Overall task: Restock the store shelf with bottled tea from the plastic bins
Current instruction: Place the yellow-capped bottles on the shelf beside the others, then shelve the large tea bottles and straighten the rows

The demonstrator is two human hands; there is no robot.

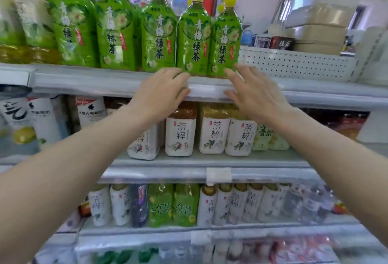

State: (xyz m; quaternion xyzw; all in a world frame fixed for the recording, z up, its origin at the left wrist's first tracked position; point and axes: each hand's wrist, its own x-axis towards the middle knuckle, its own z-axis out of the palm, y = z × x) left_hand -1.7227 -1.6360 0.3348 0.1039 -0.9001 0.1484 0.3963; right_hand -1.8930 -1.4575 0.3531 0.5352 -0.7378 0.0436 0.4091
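Observation:
A row of green tea bottles with yellow caps lines the top shelf (304,89). The two rightmost are a taller bottle (194,37) and a shorter one (225,41) beside it. My left hand (161,93) hovers just below the base of the taller bottle, fingers relaxed, holding nothing. My right hand (254,91) is spread open at the lower right of the shorter bottle, its fingertips close to the base. Whether either hand touches a bottle is unclear. No plastic bin is in view.
To the right of the green bottles the top shelf is bare in front of a white perforated back panel (294,62). White-labelled tea bottles (180,135) fill the shelf below. More bottles (159,205) stand lower down. Boxes (315,30) are stacked behind.

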